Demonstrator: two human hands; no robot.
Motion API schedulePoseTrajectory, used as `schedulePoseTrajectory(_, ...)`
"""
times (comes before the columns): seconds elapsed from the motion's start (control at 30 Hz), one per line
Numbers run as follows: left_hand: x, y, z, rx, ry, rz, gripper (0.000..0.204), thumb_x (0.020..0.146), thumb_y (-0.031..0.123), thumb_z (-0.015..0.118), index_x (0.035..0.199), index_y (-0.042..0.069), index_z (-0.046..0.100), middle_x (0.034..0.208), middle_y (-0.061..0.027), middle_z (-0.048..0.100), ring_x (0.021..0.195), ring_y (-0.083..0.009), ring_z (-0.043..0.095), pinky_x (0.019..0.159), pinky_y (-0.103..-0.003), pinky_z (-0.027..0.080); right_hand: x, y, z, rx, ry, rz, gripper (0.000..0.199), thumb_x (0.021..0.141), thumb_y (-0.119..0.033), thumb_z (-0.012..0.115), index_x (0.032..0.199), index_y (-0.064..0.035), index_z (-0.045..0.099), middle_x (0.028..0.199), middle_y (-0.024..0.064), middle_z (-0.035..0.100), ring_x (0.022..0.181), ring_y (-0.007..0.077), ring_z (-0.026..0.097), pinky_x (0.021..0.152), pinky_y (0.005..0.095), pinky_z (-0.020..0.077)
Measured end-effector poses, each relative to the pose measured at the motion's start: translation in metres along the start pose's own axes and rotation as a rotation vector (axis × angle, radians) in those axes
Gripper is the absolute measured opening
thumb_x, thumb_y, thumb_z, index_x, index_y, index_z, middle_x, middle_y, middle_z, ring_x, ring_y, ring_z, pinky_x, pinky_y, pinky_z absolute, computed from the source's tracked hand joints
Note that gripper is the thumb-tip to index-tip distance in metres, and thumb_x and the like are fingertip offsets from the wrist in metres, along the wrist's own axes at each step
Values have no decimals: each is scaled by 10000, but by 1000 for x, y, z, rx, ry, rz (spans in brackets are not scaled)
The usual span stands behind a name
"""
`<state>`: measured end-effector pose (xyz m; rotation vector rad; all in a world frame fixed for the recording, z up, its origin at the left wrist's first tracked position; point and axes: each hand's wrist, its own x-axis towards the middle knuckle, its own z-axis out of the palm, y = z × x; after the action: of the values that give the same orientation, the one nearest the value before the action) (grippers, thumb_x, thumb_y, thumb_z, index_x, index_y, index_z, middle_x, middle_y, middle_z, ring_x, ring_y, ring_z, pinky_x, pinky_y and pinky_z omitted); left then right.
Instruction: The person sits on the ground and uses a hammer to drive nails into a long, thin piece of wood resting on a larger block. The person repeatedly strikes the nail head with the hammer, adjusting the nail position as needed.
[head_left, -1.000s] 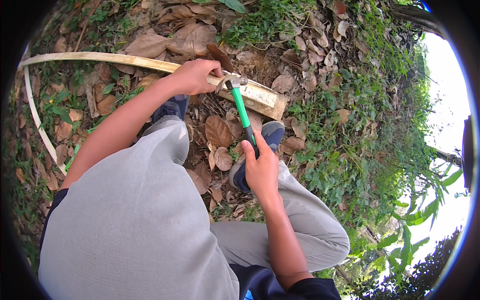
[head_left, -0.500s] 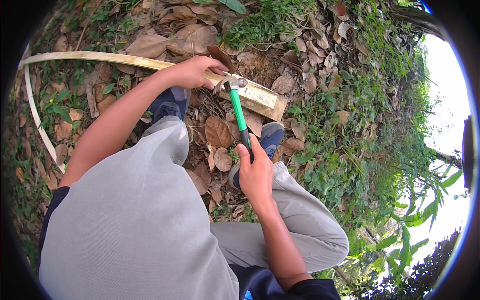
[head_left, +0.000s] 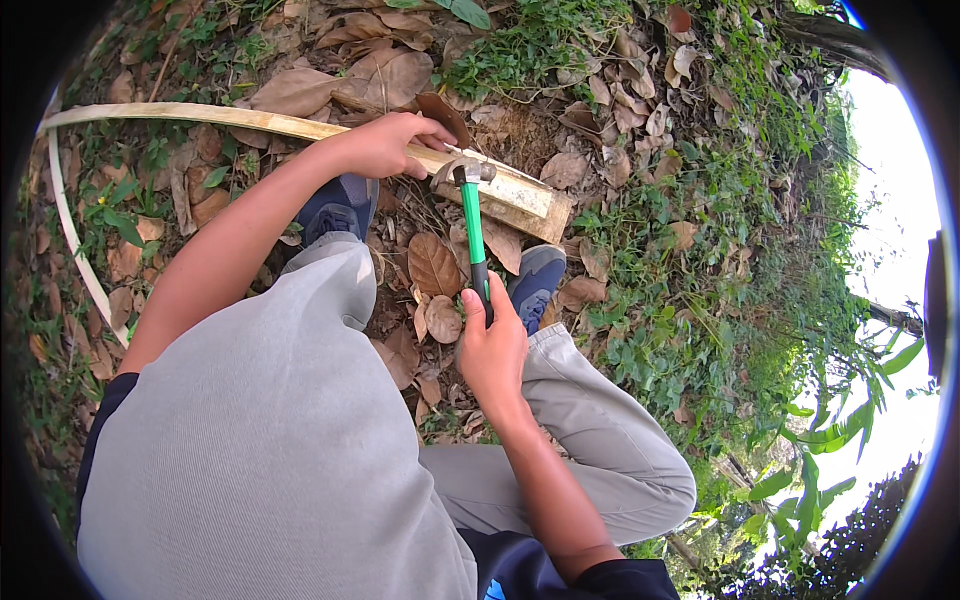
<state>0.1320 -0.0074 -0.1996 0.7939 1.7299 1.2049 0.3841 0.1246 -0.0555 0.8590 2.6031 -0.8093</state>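
My right hand (head_left: 495,352) is wrapped round the black grip of a claw hammer (head_left: 473,222) with a green shaft. The hammer's metal head is over a pale wooden strip (head_left: 270,120), close to my left fingers; whether it touches the wood I cannot tell. My left hand (head_left: 388,146) is closed over that long, bent strip, thumb on the near side and fingertips on the far side. Any small piece between these fingertips is too small to make out. Under the strip's right end lies a thicker wooden block (head_left: 545,228), tilted down to the right.
Another thin pale strip (head_left: 75,225) curves down at the far left. Dry brown leaves (head_left: 436,264) and green weeds (head_left: 660,320) cover the ground. My shoes (head_left: 536,285) are close to the wood on its near side, below my bent grey-trousered legs (head_left: 260,400).
My right hand has shifted a little left, and the hammer's handle is more upright. The hammer head has turned slightly over the strip. My left hand keeps its place on the strip.
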Motion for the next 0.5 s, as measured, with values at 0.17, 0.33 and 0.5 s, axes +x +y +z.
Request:
schedulePoseTrajectory(0.17, 0, -2, 0, -22, -7, -19, 621, 805, -119, 701, 1405, -25, 573, 1351, -166, 680, 1316, -265, 618, 1091, -370, 504, 5, -6, -11, 18, -94, 15, 445, 1049, -273, 614, 1429, -45, 574, 1117, 242, 700, 986, 458, 683, 829, 520, 526)
schedulePoseTrajectory(0.33, 1, -3, 3, -51, 1, 7, 613, 808, -115, 690, 1403, -23, 575, 1358, -166, 674, 1314, -270, 618, 1101, -374, 500, 9, 7, -6, 62, -66, 147, 456, 1044, -266, 621, 1432, -33, 567, 1112, 251, 703, 989, 455, 685, 834, 520, 525)
schedulePoseTrajectory(0.5, 2, -9, 3, 14, 19, 33, 608, 810, -67, 750, 1393, 2, 590, 1348, -166, 679, 1298, -267, 628, 1098, -385, 500, -1, -4, -7, 10, -131, 37, 443, 1037, -272, 636, 1416, -52, 578, 1075, 225, 706, 948, 443, 692, 809, 511, 530)
